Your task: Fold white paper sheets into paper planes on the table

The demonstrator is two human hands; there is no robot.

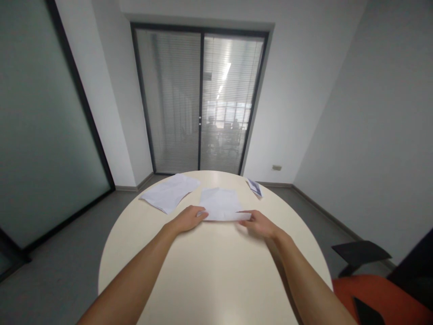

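Observation:
A white sheet of paper (pixel 219 201) lies on the round cream table (pixel 206 271), its near edge turned up in a narrow folded strip. My left hand (pixel 188 218) pinches the left end of that strip between thumb and fingers. At the right end, my right hand (pixel 259 223) grips the strip, with the thumb above and fingers beneath the paper. Both forearms reach in from the bottom of the view.
White sheets (pixel 171 192) lie at the table's far left. A small folded printed paper (pixel 254 187) rests near the far right edge. An orange chair (pixel 375 298) with black armrests stands at the lower right. Beyond is a glazed partition with blinds (pixel 176 104).

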